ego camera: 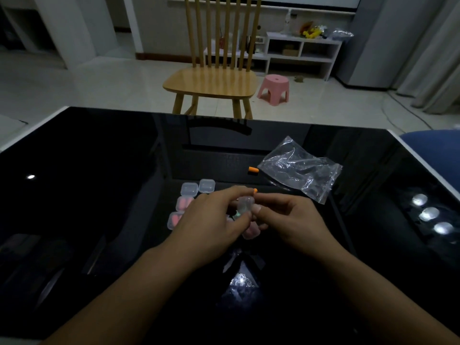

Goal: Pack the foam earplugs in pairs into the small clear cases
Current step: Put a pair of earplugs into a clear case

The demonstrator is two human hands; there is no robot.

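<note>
- While the left hand (211, 220) grips a small clear plastic case (245, 205), the right hand (288, 220) pinches an orange foam earplug (255, 190) just above it.
- Beside them, two filled pinkish cases (183, 203) lie by two empty-looking square cases (206, 185).
- Farther off, one loose orange earplug (253, 169) waits beside a crumpled clear zip bag (301, 168); packing seems nearly done.
</note>
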